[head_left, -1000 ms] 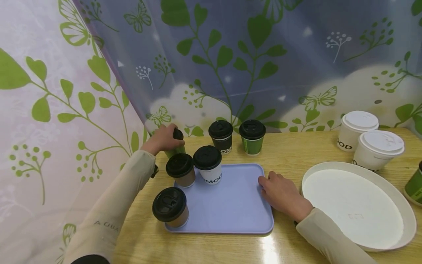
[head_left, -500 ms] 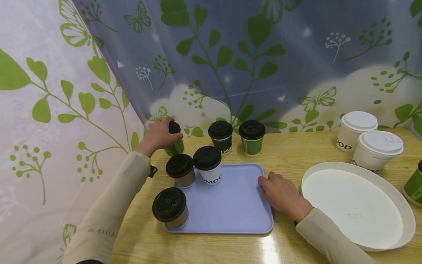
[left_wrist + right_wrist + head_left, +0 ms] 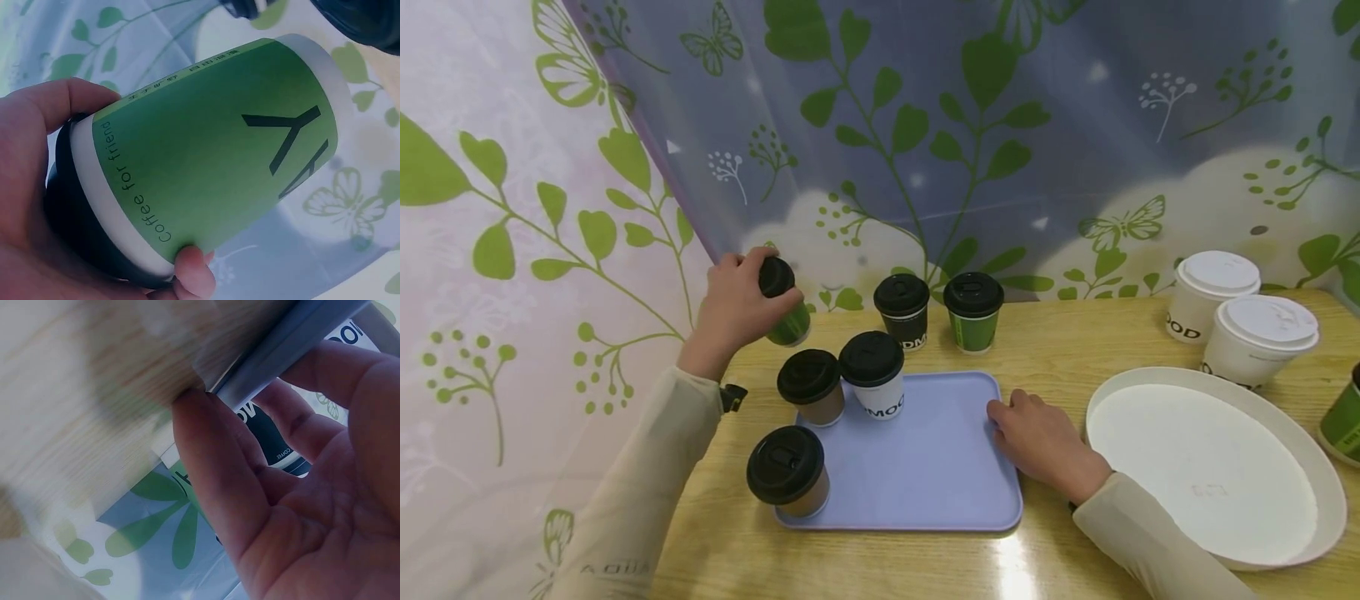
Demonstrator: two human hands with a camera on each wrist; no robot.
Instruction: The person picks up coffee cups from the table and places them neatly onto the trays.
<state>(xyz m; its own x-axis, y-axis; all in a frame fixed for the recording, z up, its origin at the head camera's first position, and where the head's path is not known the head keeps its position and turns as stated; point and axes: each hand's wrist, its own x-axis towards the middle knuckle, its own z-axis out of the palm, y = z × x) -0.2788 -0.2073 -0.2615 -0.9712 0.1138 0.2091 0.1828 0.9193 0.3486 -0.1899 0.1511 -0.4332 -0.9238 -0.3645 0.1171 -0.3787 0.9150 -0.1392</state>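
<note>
My left hand point(image 3: 735, 304) grips a green paper coffee cup point(image 3: 790, 327) by its black lid, tilted over the back left of the table. In the left wrist view, finger and thumb wrap the lid end of the green cup point(image 3: 212, 150). My right hand point(image 3: 1043, 437) holds the right edge of a lavender tray point(image 3: 932, 475), fingers curled at the rim. On the tray's left side stand two brown cups, the back one point(image 3: 815, 392) and the front one point(image 3: 790, 471), and a white cup point(image 3: 876, 379), all black-lidded.
Behind the tray stand a black cup point(image 3: 902, 312) and another green cup point(image 3: 974, 312). A round white tray point(image 3: 1210, 467) lies at right, with two white-lidded cups point(image 3: 1213, 296) behind it. One more green cup point(image 3: 1343, 421) is at the right edge. A patterned curtain point(image 3: 880, 150) hangs behind.
My left hand has moved left and up with the green cup, which now tilts and shows more of its side. The right hand and tray have stayed put.
</note>
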